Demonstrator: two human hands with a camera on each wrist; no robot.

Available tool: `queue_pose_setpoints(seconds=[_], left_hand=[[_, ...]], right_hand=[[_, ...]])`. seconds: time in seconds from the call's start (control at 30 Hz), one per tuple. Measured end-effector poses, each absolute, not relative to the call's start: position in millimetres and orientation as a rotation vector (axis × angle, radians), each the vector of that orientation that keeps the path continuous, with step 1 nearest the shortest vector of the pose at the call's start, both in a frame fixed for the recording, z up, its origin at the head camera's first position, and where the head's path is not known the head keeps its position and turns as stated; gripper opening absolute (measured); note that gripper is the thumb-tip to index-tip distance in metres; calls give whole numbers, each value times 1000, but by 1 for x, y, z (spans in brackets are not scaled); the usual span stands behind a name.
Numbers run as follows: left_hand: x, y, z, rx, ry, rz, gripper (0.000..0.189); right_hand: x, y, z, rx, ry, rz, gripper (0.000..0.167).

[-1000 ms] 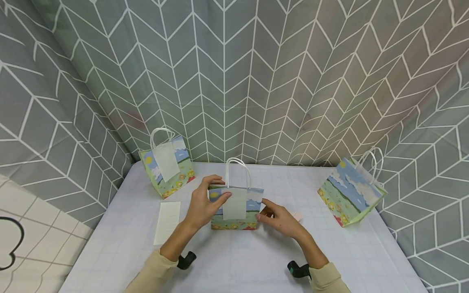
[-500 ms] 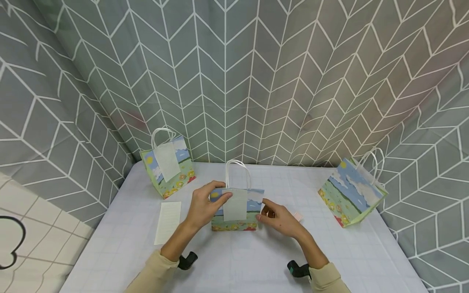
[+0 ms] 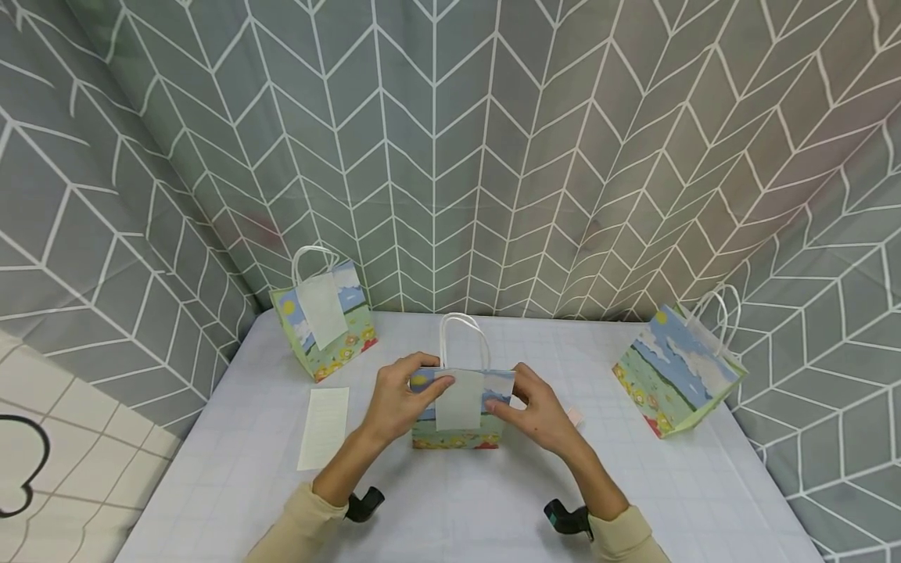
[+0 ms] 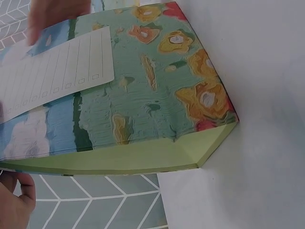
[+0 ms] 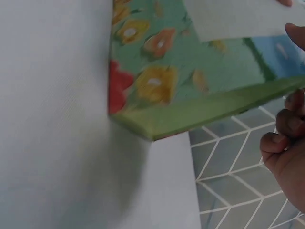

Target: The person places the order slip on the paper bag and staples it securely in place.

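A small paper gift bag (image 3: pixel 454 440) with a painted sky and flowers stands upright at the table's middle, its white loop handles up. My left hand (image 3: pixel 396 400) pinches its upper left edge, thumb in front and fingers behind. On the upper right edge, my right hand (image 3: pixel 540 412) grips likewise, its thumb on the front panel. A lined paper slip (image 4: pixel 71 74) lies against the bag's front, below the handles; the left thumb reaches its edge. In the right wrist view, curled fingers (image 5: pixel 288 125) sit behind the bag's pale green side.
A matching bag with a white slip on its front (image 3: pixel 322 313) stands at the back left. Another bag (image 3: pixel 669 371) stands to the right. A lined slip (image 3: pixel 324 428) lies left of my hands, and a small pink piece (image 3: pixel 576 417) lies beyond my right hand.
My right hand has risen from the bag's lower right side to its upper right edge. The bag has shifted slightly right and nearer, with my left hand still holding it.
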State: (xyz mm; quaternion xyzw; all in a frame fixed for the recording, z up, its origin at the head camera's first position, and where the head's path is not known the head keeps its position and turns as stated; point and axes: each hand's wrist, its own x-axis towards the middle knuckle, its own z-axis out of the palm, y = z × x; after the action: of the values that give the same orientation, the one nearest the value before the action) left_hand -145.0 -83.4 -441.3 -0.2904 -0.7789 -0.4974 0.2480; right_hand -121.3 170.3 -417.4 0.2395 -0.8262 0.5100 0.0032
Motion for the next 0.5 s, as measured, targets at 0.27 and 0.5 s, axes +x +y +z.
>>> queue_pose_setpoints(seconds=[0.27, 0.5], left_hand=[[-143, -79, -440, -805, -2128, -1373, 22], [-141, -78, -438, -799, -2134, -1360, 22]], right_hand=[[-114, 157, -399, 687, -2341, 1594, 17], [-113, 151, -397, 647, -2316, 1535, 10]])
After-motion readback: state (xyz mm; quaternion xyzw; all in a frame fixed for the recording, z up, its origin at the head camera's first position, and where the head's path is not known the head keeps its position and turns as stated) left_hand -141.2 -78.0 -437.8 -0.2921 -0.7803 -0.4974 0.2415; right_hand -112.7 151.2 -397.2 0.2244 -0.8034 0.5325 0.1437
